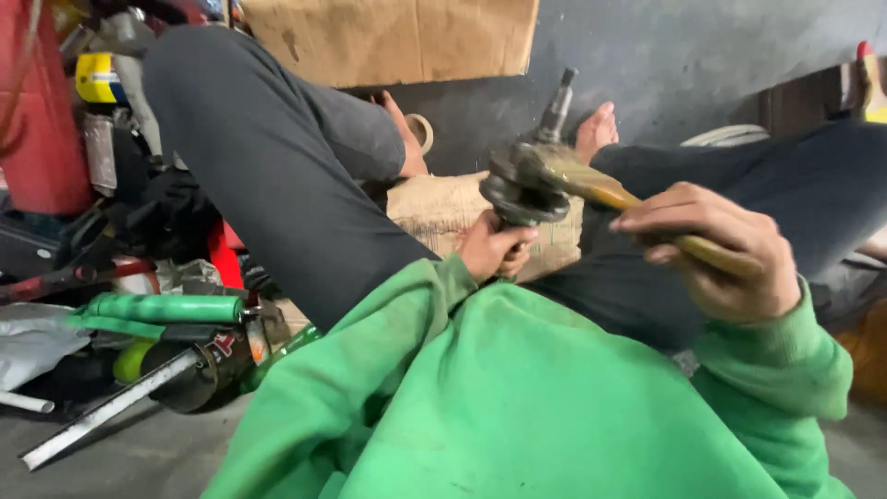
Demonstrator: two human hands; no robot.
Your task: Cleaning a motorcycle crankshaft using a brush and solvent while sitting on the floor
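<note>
I sit on the floor in a green sweatshirt and dark trousers, knees apart. My left hand [494, 248] grips the lower stem of a greasy dark metal part [527, 189], a round flanged piece with a threaded stud pointing up. My right hand [725, 249] is closed around the yellowish wooden handle of a hammer [591, 185]. The hammer's head rests against the top of the metal part. A worn piece of brown sacking [434, 208] lies on the floor under the part, between my legs.
To my left lie a green cylinder [162, 308], a dark round can [199, 370], a flat metal bar [102, 416] and red-handled pliers [74, 273]. A red container [42, 120] stands at far left. Cardboard [388, 37] leans on the grey wall. My bare feet rest near the wall.
</note>
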